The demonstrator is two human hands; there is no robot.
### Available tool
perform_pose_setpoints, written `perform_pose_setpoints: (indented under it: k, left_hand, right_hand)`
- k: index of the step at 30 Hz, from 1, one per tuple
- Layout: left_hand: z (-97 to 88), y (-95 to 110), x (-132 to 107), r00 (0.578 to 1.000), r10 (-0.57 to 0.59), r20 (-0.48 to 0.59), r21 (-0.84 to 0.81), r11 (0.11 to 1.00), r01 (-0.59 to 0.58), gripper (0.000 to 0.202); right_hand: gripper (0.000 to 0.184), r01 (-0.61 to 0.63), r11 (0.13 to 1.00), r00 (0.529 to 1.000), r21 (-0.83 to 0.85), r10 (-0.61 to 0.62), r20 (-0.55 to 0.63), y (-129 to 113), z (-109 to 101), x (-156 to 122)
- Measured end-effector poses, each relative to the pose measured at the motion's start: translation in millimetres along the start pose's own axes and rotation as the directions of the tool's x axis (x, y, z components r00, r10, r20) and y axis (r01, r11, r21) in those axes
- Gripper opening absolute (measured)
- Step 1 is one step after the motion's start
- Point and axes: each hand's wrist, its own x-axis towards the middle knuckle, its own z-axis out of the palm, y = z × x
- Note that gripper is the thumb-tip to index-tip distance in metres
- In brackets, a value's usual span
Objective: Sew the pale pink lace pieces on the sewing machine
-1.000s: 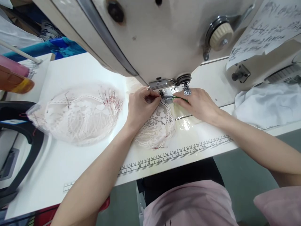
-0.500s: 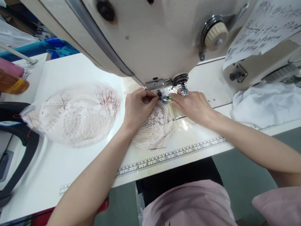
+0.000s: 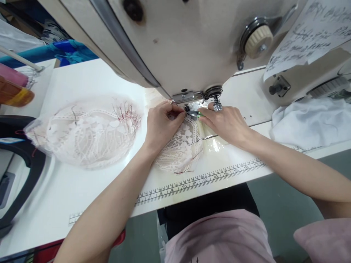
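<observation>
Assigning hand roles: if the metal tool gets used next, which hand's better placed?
Probably the right hand: it grips the metal tool, tip pointing toward the left fingertips. The left hand looks busy over the lace piece, thumb and fingertips together; what they pinch is unclear.

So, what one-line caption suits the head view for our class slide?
At a sewing machine, the left hand is on a lace piece; the right hand holds a small metal tool.

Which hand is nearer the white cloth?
Right. The right hand is left of the white cloth, apart from it; the left hand is farther left, at the lace.
</observation>
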Motion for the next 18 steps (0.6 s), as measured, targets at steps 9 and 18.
perform_pose_setpoints:
  k: [9, 18]
  left_hand:
    - [-0.5, -0.6, 0.3, 1.000, 0.015, -0.001, 0.005, 1.000, -0.015, 0.009]
    - [0.8, 0.8, -0.7, 1.000, 0.018, 0.002, -0.004, 1.000, -0.018, 0.011]
  right_hand:
    - [0.035, 0.040, 0.998, 0.999, -0.044, -0.041, -0.009, 2.8, 4.9, 0.9]
    - [0.034, 0.031, 0.998, 0.999, -0.050, -0.032, -0.016, 2.7, 5.2, 1.7]
